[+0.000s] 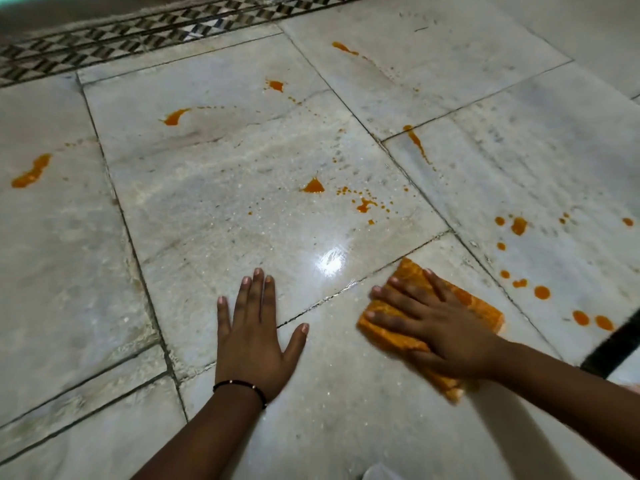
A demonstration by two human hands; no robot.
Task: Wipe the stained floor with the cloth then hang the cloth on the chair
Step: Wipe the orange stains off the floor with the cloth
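Right hand [446, 327] flat on orange cloth [485, 308], fingers straight and spread, pressing it onto floor [207, 202]; no curl round the fabric. Cloth folded, lying at lower right of view across a tile joint, partly hidden under hand, slightly blurred. Left hand [254, 336] flat on bare floor just left of cloth, not touching it, fingers straight and together, thumb out to the side, holding nothing. Thin black bracelet [240, 388] on left wrist. Orange stains [313, 187] scattered over pale marble tiles: blob near centre with small drops beside it, streaks at far left and upper middle, round drops at right, near cloth but apart from it. Bright light glare on tile between hands, farther out. Patterned black-and-white border [138, 36] along top left edge of floor. Dark bar [613, 348] at right edge, near right forearm; cannot tell what it is. Chair not seen.
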